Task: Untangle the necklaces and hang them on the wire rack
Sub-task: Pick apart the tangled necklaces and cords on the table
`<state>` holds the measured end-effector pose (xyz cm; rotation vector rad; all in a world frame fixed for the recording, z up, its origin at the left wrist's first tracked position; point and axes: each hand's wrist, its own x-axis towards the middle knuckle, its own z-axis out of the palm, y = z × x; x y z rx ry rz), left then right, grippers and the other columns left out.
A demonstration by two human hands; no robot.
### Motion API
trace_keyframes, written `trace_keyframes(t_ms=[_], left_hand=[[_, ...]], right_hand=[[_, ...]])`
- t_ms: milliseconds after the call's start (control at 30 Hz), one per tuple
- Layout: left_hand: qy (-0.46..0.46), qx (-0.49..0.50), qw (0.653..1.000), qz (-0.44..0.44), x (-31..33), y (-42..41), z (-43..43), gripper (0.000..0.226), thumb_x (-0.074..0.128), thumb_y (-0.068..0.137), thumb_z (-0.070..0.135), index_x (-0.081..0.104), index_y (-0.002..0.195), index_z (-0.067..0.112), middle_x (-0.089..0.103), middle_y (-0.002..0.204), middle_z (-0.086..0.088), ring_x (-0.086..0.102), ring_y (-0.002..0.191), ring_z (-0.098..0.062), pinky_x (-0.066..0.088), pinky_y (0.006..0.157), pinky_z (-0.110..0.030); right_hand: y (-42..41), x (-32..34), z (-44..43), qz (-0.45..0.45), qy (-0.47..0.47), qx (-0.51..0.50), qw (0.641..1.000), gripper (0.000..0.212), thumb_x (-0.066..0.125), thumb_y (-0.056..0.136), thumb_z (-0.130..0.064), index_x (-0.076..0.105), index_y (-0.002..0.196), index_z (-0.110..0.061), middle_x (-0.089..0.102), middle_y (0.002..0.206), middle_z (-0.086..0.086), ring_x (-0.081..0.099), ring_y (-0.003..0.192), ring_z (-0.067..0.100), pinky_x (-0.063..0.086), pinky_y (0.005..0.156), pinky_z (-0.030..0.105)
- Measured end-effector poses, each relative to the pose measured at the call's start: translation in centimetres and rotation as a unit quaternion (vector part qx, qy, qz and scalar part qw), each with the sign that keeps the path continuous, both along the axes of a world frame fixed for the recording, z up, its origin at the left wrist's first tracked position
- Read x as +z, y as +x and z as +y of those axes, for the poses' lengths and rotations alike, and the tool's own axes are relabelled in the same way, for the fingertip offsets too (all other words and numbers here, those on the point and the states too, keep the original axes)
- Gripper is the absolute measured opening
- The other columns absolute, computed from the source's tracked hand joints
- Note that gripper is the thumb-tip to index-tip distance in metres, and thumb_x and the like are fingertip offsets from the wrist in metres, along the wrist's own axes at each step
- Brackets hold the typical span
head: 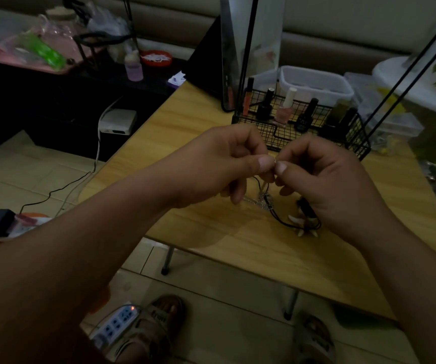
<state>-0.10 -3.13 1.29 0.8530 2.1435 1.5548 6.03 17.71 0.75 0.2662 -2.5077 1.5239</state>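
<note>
Head view: both hands are up over the wooden table, near the middle of the picture. The left hand and the right hand meet thumb to thumb. Each one pinches a tiny shiny bit of the silver chain, with the other fingers curled in.

The rest of the chain hangs down to 6 o'clock from the pinch. There it lies in a small pile on the table, mixed with the black cord necklace. The cord loops out toward 5 o'clock, under the right hand. It carries white tooth-shaped pieces.

The wire rack stands at 12 o'clock from the hands, with nail polish bottles in it. No necklace that I can see hangs on it yet.

I think the job now is to pull the chain free of the cord. It is best to go slowly and lift gently, because a hard tug could make the knot tighter.

The chain looks thin, bright and slippery. The cord looks smooth, round and bendy. The rack is stiff black wire in little squares. The table is flat, pale wood.
</note>
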Motion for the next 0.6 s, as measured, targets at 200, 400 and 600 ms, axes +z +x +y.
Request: trace_keyframes(t_ms=[200,400,600], left_hand=[[0.021,-0.03,0.995,-0.096,-0.3,-0.4,-0.1,0.011,0.052,0.108,0.016,0.058,0.115,0.009,0.067,0.101,-0.033,0.059,0.07,-0.033,0.04,0.056,-0.036],[-0.009,-0.012,0.999,-0.039,-0.3,0.1,0.5,0.018,0.06,0.104,0.01,0.065,0.121,0.013,0.074,0.076,-0.007,0.064,0.07,-0.031,0.046,0.057,-0.035],[-0.029,0.009,0.999,0.014,-0.2,0.5,0.8,0.007,0.066,0.102,0.015,0.066,0.106,0.01,0.078,0.09,-0.004,0.07,0.064,-0.019,0.049,0.054,-0.024]], right_hand=[[0.0,0.0,0.0,0.001,-0.011,0.017,1.0,0.005,0.07,0.094,-0.008,0.065,0.092,-0.009,0.074,0.086,0.007,0.072,0.083,0.024,0.059,0.069,0.036],[0.1,-0.2,0.0,0.034,0.03,-0.007,0.999,0.008,0.074,0.092,-0.014,0.068,0.088,-0.016,0.071,0.08,0.002,0.066,0.073,0.026,0.054,0.062,0.043],[0.4,-0.3,0.2,0.036,0.065,-0.023,0.997,0.009,0.074,0.092,-0.019,0.068,0.085,-0.022,0.062,0.073,-0.003,0.052,0.06,0.008,0.041,0.052,0.02]])
